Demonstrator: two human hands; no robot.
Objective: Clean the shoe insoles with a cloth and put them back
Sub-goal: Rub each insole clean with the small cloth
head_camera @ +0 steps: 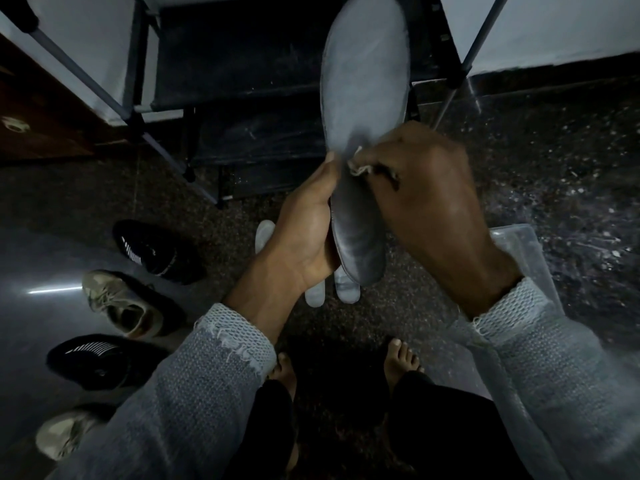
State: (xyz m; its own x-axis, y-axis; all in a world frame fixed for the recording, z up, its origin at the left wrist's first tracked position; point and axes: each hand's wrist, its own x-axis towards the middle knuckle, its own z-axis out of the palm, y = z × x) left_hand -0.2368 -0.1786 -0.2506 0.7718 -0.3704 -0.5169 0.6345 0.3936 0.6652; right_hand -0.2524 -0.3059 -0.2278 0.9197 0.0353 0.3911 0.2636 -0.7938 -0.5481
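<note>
i see my left hand (304,233) curled round the heel end of a grey insole (363,109) held up mid-scene, toe pointing far. my right hand (426,188) pinches a small cloth (360,168) against its middle. two more insoles (343,289) lie on the floor below, shoes (152,251) to the left.

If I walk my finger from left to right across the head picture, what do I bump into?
beige sneaker → black shoe → left hand → held insole → right hand → clear plastic box
</note>
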